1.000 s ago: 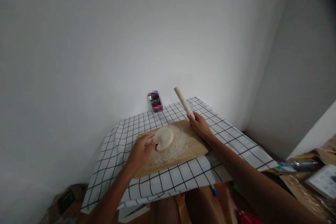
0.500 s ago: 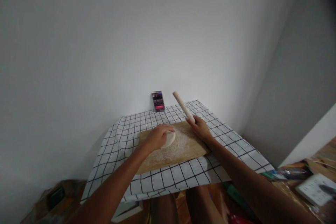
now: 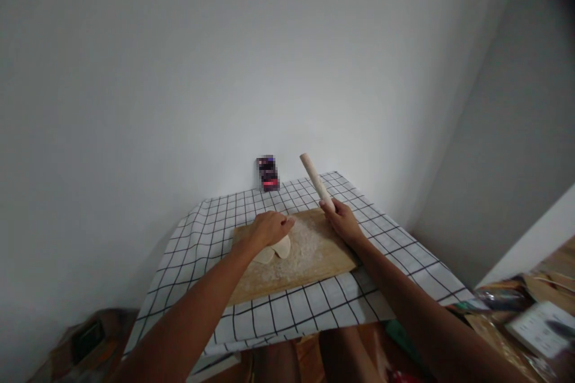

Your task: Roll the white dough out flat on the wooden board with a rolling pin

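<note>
My left hand is over the left half of a floured wooden board, its fingers closed on a thin, pale piece of dough. The dough hangs out below the hand in two rounded lobes; the rest of it is covered by the hand and wrist. My right hand grips the lower end of a wooden rolling pin near the board's far right corner. The pin points up and away to the left, clear of the dough. White flour is scattered over the middle of the board.
The table wears a white cloth with black grid lines and stands against a plain wall. A dark pixelated object leans upright at the back edge. At lower right are a white power strip and assorted items.
My left hand has turned and shifted slightly left, and the dough now droops in two lobes instead of one rounded edge. My right hand still holds the rolling pin, nearly unmoved.
</note>
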